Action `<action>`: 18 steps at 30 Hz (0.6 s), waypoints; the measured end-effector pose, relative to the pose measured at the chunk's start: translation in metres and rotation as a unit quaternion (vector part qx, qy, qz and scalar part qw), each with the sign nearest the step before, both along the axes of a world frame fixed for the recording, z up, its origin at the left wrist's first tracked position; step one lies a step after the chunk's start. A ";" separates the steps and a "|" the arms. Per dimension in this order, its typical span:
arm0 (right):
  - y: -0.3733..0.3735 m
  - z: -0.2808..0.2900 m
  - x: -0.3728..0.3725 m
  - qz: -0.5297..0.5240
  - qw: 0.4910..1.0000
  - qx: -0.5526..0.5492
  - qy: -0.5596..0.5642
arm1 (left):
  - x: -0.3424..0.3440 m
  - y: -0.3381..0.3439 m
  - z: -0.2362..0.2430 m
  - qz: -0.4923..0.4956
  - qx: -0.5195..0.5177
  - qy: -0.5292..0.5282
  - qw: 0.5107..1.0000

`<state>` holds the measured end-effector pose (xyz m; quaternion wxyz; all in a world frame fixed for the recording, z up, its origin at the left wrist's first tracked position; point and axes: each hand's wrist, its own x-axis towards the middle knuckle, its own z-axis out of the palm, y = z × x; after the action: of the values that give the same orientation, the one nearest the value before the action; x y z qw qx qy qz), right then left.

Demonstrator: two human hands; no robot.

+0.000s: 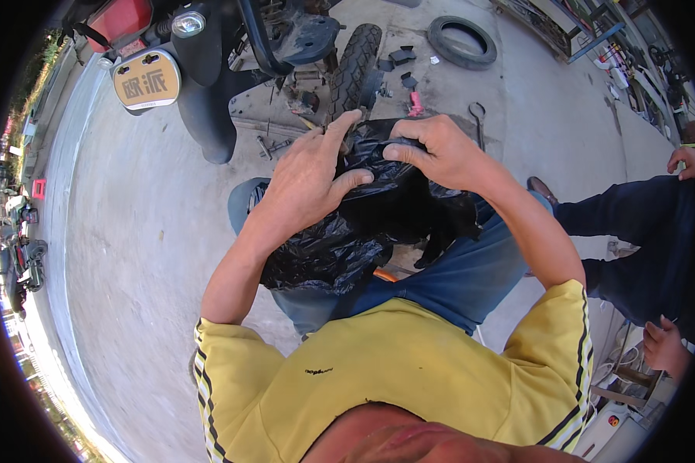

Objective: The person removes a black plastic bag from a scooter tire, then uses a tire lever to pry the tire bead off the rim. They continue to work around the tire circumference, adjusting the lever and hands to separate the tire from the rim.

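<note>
A crumpled, shiny black plastic bag [328, 251] lies spread across my lap and between my knees. My right hand [440, 150] is closed on a gathered upper part of the bag, its thumb pressed toward the curled fingers. Opposite it, my left hand [305, 177] rests against the bag's left side, with the index finger stretched forward and the thumb held apart. Both thumbs point toward each other over the plastic. Whatever the bag contains, if anything, is hidden. A dark, deeply shadowed part of it hangs toward my right thigh.
Ahead stands a vehicle with a treaded rear wheel [355, 65] and a yellowish plate [147, 79]. On the concrete lie a loose tyre [462, 42], black pieces [401, 55], a pink-red object [416, 103] and a long metal tool [478, 123]. Another person's dark-trousered legs [618, 216] are at right.
</note>
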<state>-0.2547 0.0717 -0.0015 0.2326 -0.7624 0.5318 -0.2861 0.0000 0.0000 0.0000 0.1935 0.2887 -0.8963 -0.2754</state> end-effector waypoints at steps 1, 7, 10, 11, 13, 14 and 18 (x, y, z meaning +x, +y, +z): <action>0.003 0.005 -0.004 0.007 1.000 0.006 0.012 | -0.007 -0.002 0.000 -0.010 0.082 -0.033 0.996; 0.011 0.008 -0.009 -0.011 0.993 0.088 -0.080 | 0.010 -0.019 -0.005 -0.094 0.006 0.063 0.994; 0.013 0.014 -0.013 -0.046 0.980 0.147 -0.129 | 0.002 -0.029 0.006 -0.055 0.080 0.042 0.994; 0.014 0.015 -0.016 -0.050 0.991 0.116 -0.037 | 0.001 -0.030 0.009 -0.062 0.025 0.014 0.998; 0.010 0.016 -0.029 -0.053 0.986 0.050 0.150 | 0.000 -0.033 0.008 -0.072 -0.065 -0.111 0.989; 0.010 0.022 -0.033 -0.049 0.970 0.025 0.238 | 0.000 -0.036 0.003 -0.087 -0.099 -0.205 0.970; 0.001 0.028 -0.075 -0.113 0.883 -0.104 0.444 | 0.026 -0.057 -0.074 -0.045 -0.207 -0.112 0.971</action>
<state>-0.3300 0.0729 0.0263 -0.1423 -0.7640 0.6293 0.0040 0.0259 -0.0573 -0.0741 0.1346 0.2303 -0.9620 -0.0578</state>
